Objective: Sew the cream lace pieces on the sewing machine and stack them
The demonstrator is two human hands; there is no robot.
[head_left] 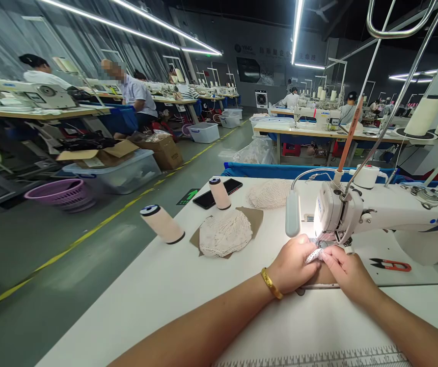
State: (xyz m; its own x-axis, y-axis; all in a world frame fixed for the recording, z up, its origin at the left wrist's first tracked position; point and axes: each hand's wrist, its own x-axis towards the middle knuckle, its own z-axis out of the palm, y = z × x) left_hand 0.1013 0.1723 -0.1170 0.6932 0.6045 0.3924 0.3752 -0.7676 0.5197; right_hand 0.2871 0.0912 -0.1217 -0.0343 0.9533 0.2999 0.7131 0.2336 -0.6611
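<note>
A small piece of white patterned fabric (313,256) is pinched between my two hands, just in front of the needle area of a white sewing machine (333,211). My left hand (293,262), with a gold bracelet at its wrist, is closed on the fabric's left side. From the right, my right hand (347,270) grips the same piece with thumb and fingers. The machine's lamp lights the spot, and the presser foot is partly hidden behind the fingers. Left of the hands, a pile of cream lace pieces (225,233) lies on brown card.
Two thread cones (162,224) (219,193) and a black phone (203,200) are at the table's left edge. More lace (268,194) lies behind. Red-handled snips (390,264) rest right of my right hand. A ruler strip (318,358) runs along the front. People sit at other machines beyond.
</note>
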